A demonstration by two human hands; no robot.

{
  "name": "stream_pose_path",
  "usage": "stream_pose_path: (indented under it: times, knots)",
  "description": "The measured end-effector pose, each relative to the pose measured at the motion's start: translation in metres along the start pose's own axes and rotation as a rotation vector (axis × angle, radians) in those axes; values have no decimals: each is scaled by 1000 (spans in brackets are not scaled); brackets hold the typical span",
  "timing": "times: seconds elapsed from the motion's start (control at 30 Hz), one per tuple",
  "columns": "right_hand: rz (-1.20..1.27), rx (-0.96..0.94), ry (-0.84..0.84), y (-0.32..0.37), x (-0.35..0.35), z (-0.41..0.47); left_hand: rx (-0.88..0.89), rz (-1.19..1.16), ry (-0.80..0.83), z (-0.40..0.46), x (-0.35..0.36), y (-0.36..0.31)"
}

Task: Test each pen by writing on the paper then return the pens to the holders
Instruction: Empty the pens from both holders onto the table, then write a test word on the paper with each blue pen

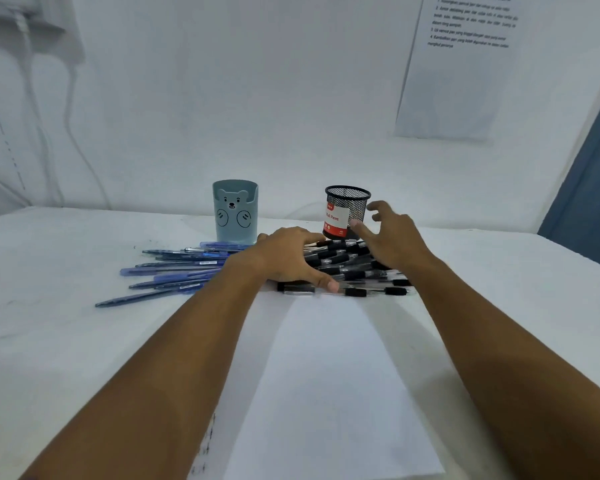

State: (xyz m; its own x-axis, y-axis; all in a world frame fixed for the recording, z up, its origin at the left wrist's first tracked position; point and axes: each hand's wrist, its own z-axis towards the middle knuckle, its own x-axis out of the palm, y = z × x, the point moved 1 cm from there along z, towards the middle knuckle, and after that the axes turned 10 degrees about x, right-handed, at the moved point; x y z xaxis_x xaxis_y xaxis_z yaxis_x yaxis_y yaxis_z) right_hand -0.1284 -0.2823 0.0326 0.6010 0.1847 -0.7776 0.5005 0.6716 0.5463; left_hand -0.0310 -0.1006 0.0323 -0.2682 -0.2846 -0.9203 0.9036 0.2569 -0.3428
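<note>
A pile of several black-capped clear pens (354, 271) lies at the far end of a white paper sheet (326, 375). My left hand (288, 258) rests flat on the left part of that pile, thumb touching a pen at the front. My right hand (392, 237) hovers with spread fingers over the pile's right side, just beside the black mesh holder (347, 209). Several blue pens (177, 271) lie spread to the left, in front of the pale blue bear holder (235, 211). Both holders look empty from here.
The white table (66, 341) runs back to a white wall. A printed instruction sheet (465, 64) hangs on the wall at upper right. Scribble marks show on a second paper's edge (205, 445) at the bottom.
</note>
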Motion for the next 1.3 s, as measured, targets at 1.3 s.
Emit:
stream_pose_path:
  times: [1.3]
  knots:
    - [-441, -413, 183, 32, 43, -66, -40, 173, -398, -104, -23, 103]
